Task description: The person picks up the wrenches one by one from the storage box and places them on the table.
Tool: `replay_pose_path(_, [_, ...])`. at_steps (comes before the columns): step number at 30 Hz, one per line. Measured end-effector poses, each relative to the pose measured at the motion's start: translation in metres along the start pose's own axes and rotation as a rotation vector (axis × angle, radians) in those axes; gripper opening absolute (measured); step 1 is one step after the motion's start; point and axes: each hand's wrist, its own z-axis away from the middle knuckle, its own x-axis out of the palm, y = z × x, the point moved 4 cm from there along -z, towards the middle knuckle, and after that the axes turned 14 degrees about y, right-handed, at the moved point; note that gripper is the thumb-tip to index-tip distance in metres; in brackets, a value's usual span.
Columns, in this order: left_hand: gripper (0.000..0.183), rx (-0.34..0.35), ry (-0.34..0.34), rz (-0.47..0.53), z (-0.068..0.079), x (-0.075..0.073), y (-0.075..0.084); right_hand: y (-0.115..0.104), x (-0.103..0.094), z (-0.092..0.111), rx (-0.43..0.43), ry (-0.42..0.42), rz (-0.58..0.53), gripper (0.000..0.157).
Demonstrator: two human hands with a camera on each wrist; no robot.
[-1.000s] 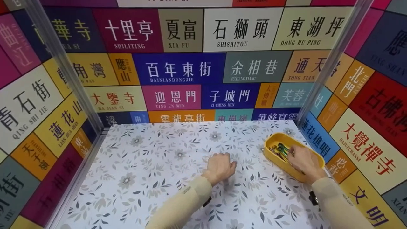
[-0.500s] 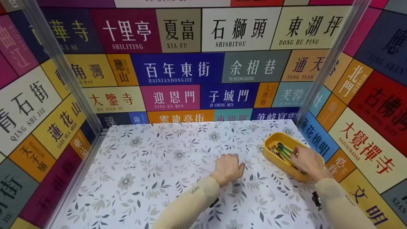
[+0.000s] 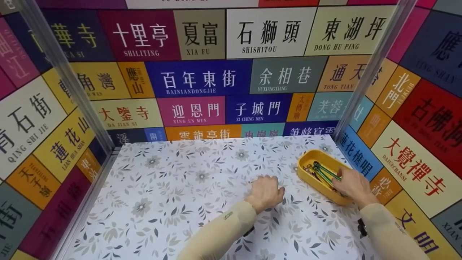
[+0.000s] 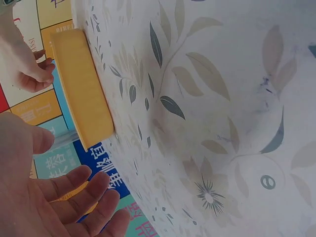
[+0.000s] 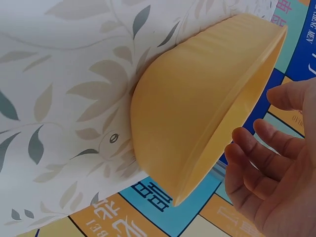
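A yellow oval box (image 3: 306,173) stands on the right part of the table, open at the top. Inside lie thin green cord-like pieces (image 3: 325,173) with dark ends, beside yellow and dark ones; their kind is too small to tell. Over the box's near right rim is my right hand (image 3: 353,186), its fingertips close to the green pieces in the head view. The right wrist view shows that hand (image 5: 271,168) with fingers loosely bent, thumb apart, nothing visible between them. My left hand (image 3: 266,193) hovers left of the box; its fingers (image 4: 79,202) are relaxed and hold nothing.
A white tabletop (image 3: 173,202) with a grey leaf and flower print lies under both hands. Colourful panels with lettering (image 3: 198,77) close it in at the back and both sides. Clear strips (image 3: 355,79) run up the corners.
My left hand has moved to the right, closer to the box. My right hand has shifted slightly right and nearer, leaving more of the green pieces in sight.
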Motion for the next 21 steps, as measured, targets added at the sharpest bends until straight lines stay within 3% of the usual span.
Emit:
replay_pose_path(8, [0.044,-0.005,-0.030,-0.009,0.000,0.004,0.006,0.015,-0.007,0.000,0.025,-0.003,0.025,0.055])
replay_pose_path(15, [0.040,0.026,0.007,-0.011,0.001,0.005,0.013,0.025,-0.011,-0.001,0.010,-0.007,0.043,0.054])
replay_pose_path(21, [0.042,0.028,-0.019,-0.019,0.000,0.007,0.025,0.037,-0.011,0.000,0.012,-0.001,0.039,0.050])
